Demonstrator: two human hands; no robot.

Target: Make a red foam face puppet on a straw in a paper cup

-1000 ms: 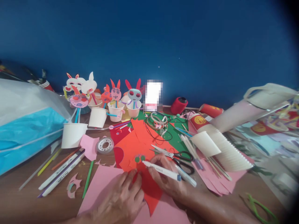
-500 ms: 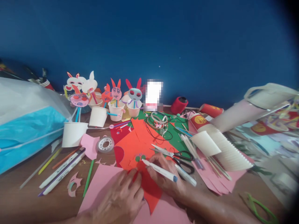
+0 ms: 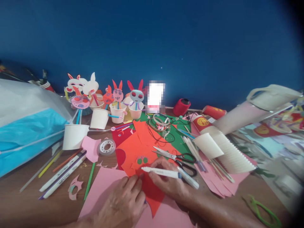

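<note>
My right hand (image 3: 168, 180) is closed around a white marker pen (image 3: 163, 172) with a blue end. The marker's tip points left, just below two green eye shapes with lashes on the orange paper (image 3: 129, 147). My left hand (image 3: 125, 199) lies with bent fingers pressed on a red-orange paper piece (image 3: 155, 199), which rests over a pink sheet (image 3: 102, 185). A small dark blue thing shows by its fingers, mostly hidden. Black-handled scissors (image 3: 174, 155) lie open just beyond my right hand, and a second capped marker (image 3: 188, 179) lies beside it.
Paper cups (image 3: 76, 136) with paper animal faces stand at the back left. A tape roll (image 3: 106, 147) and several markers (image 3: 63, 177) lie left. To the right are stacked cups (image 3: 234, 152), pink paper (image 3: 220, 183), a pitcher (image 3: 244, 114) and a green-handled tool (image 3: 263, 209).
My right hand has drawn the marker's tip slightly down and left, away from the green eyes, with the pen now lying flatter. My left hand stays almost in place.
</note>
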